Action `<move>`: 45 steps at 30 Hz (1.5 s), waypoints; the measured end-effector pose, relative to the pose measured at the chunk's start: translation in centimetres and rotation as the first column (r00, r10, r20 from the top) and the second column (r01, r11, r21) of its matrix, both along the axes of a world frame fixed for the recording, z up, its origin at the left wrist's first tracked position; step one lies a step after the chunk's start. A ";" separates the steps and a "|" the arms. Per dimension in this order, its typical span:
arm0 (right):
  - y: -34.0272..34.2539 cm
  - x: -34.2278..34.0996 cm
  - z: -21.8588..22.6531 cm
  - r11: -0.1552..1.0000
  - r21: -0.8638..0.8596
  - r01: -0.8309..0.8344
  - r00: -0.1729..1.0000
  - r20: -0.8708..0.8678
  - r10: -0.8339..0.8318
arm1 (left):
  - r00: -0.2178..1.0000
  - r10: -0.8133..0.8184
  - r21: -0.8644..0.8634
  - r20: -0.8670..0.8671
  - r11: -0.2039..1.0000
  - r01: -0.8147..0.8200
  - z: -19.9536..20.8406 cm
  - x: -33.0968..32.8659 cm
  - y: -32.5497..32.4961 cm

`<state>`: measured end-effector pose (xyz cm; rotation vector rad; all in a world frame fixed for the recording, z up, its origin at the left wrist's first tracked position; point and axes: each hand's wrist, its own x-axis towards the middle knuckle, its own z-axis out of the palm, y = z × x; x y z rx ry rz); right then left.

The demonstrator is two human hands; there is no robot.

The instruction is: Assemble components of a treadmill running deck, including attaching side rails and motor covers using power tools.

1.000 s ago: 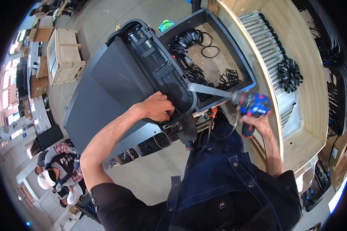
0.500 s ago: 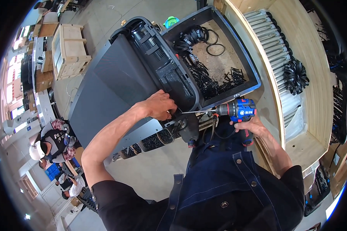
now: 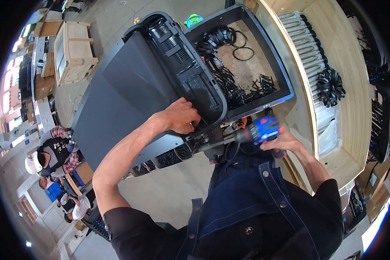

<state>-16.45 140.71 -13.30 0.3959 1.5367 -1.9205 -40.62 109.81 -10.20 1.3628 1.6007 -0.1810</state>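
Two bare hands at the near right corner of a large dark-grey housing with a smooth sloping panel (image 3: 130, 82). The left hand (image 3: 182, 117) bends its fingers down over this corner; whether its grip encloses a small part cannot be told, the fingertips being partly hidden. The right hand (image 3: 284, 141), to the right, has its grip closed around a blue-and-black power drill with red accents (image 3: 264, 129), slightly blurred. The drill's long, slender grey shaft (image 3: 221, 142) points left toward the housing's near edge, below the left hand; contact at its tip is unclear. On the housing's far right side lies a black rectangular bin with raised walls (image 3: 287, 92), containing black ribbed rings (image 3: 216, 41), thin black loops (image 3: 242, 53) and short black rods (image 3: 262, 86). Farther right, a pale wooden crate (image 3: 351, 65) holds a row of silvery tubes (image 3: 305, 41) and a black ribbed bundle (image 3: 331, 88).
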 end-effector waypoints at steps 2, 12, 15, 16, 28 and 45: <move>1.3 0.2 0.6 0.989 0.059 0.132 0.974 0.177 -0.141 | 1.000 -0.002 -0.030 -0.002 1.000 0.002 0.2 0.1 0.3; 1.7 -0.4 0.2 0.977 0.028 0.213 0.965 0.153 -0.215 | 1.000 0.006 -0.046 0.004 0.999 -0.006 0.2 0.2 0.4; 2.6 -1.7 0.1 0.985 -0.011 0.171 0.956 0.243 -0.163 | 1.000 -0.009 -0.047 -0.005 0.999 0.008 0.1 0.3 0.3; 2.9 -2.0 0.2 0.990 -0.047 0.136 0.942 0.315 -0.114 | 1.000 -0.009 -0.047 -0.003 0.999 0.008 0.1 0.4 0.3; 3.4 -4.6 -0.1 0.998 0.058 0.015 0.972 0.232 -0.028 | 0.999 -0.044 0.001 0.015 0.999 0.044 0.1 -0.1 0.4; 3.6 -9.0 0.4 0.990 -0.031 -0.136 0.975 0.171 0.139 | 0.493 0.832 0.327 0.254 0.405 -0.854 6.9 -2.4 -1.2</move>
